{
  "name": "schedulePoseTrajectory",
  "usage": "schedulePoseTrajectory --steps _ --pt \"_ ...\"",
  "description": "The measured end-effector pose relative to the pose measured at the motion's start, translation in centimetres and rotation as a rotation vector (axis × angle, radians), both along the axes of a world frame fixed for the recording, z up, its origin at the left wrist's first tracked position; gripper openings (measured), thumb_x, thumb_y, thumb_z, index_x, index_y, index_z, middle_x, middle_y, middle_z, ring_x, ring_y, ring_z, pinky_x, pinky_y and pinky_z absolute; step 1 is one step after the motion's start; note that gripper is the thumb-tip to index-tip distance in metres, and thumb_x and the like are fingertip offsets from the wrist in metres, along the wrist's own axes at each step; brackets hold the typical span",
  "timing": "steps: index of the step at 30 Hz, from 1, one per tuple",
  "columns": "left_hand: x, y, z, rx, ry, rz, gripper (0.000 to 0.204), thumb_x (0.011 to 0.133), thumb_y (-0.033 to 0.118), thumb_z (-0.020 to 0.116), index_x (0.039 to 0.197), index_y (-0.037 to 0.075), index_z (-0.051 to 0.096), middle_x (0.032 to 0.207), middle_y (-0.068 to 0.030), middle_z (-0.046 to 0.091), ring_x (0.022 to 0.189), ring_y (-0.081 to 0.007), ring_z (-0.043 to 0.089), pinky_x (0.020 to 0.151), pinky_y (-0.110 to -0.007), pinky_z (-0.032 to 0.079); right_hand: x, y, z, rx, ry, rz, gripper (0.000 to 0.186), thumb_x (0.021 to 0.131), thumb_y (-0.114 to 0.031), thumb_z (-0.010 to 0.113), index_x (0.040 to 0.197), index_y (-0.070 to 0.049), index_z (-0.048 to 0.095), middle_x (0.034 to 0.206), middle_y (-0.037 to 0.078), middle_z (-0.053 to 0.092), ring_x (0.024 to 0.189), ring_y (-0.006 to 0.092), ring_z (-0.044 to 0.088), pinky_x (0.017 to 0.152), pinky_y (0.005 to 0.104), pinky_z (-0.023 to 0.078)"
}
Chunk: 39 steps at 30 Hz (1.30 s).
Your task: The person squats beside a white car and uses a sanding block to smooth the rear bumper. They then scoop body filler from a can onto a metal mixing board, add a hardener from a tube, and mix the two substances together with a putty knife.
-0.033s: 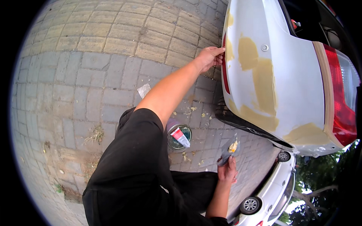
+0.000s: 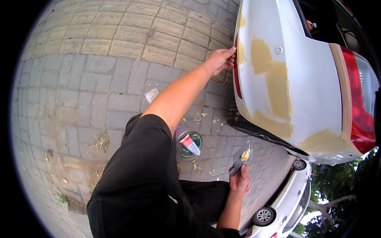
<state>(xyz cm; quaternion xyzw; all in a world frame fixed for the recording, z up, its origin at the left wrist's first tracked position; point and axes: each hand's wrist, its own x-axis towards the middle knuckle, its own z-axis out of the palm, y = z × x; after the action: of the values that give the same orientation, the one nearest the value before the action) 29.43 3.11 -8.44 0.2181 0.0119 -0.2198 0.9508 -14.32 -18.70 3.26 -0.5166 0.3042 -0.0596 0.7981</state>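
Sideways across my view, the rear corner of a white car (image 2: 311,87) fills the upper right, its tail light (image 2: 359,103) toward the right edge and its red strip (image 2: 237,81) toward the left. Its paint looks dull and pale, marked by uneven mustard-tan patches (image 2: 279,87): some rounded, one long and straight-sided, others smeared thin along the lower bodywork. Brownish tape (image 2: 340,91) borders the light, and a small round fitting (image 2: 279,50) sits near the patches.

My left hand (image 2: 220,62) reaches up to the car's near edge, thumb stretched toward the red strip and the other fingers curled underneath. The tan patches begin just to the right of my thumb tip. I cannot tell whether my thumb and fingertips meet, or whether anything thin is pinched between them.

Lower down, my right hand (image 2: 239,181) is closed around the bottom end of a thin grey board (image 2: 238,159), which points up and away from my fingers. A lump of paste (image 2: 245,154), cream with an orange-yellow streak, sits on the board beyond my fingertips, below the car.

Between my two arms, a round tin (image 2: 179,152) stands on the grey paving (image 2: 99,101), with a red and whitish tube (image 2: 190,144) lying across its top. Pale crumbs (image 2: 204,114) dot the ground nearby.
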Motion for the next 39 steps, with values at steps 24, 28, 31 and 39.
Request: schedulePoseTrajectory --steps 24,28,31,39 --pt "-6.8 -0.2 2.4 0.965 -0.471 0.581 0.015 0.084 0.006 0.053 0.097 -0.001 0.058 0.095 -0.0105 0.061 0.085 -0.0232 0.061 0.074 -0.035 0.050 0.9 1.7 1.0 -0.013 -0.049 0.066 0.018 0.097 -0.015 0.057 0.113 -0.008 0.059 0.111 0.009 0.067 0.097 0.0246 0.067 0.080 0.0455 0.056" --pt "-5.7 -0.5 3.4 0.500 -0.122 0.297 0.009 0.090 0.009 0.057 0.094 0.001 0.058 0.087 -0.0052 0.062 0.076 -0.0139 0.063 0.063 -0.029 0.051 0.7 1.6 1.2 -0.011 -0.066 0.093 0.017 0.097 -0.014 0.057 0.113 -0.008 0.059 0.110 0.009 0.068 0.096 0.0247 0.067 0.080 0.0451 0.056" --pt "-4.4 -0.4 2.2 0.566 -0.232 0.324 0.011 0.093 0.013 0.061 0.091 0.001 0.060 0.081 -0.0047 0.064 0.069 -0.0118 0.064 0.058 -0.027 0.052 0.9 2.1 1.4 -0.018 -0.060 0.089 0.017 0.097 -0.014 0.057 0.112 -0.007 0.059 0.110 0.009 0.068 0.095 0.0245 0.067 0.080 0.0447 0.056" --pt "-3.6 1.3 2.6 0.426 -0.215 0.080 0.012 0.094 0.010 0.061 0.093 -0.001 0.061 0.081 -0.0075 0.067 0.069 -0.0137 0.065 0.061 -0.028 0.054 0.6 1.9 1.5 -0.015 -0.034 0.042 0.015 0.096 -0.013 0.058 0.110 -0.007 0.060 0.107 0.008 0.068 0.091 0.0229 0.066 0.079 0.0413 0.054"
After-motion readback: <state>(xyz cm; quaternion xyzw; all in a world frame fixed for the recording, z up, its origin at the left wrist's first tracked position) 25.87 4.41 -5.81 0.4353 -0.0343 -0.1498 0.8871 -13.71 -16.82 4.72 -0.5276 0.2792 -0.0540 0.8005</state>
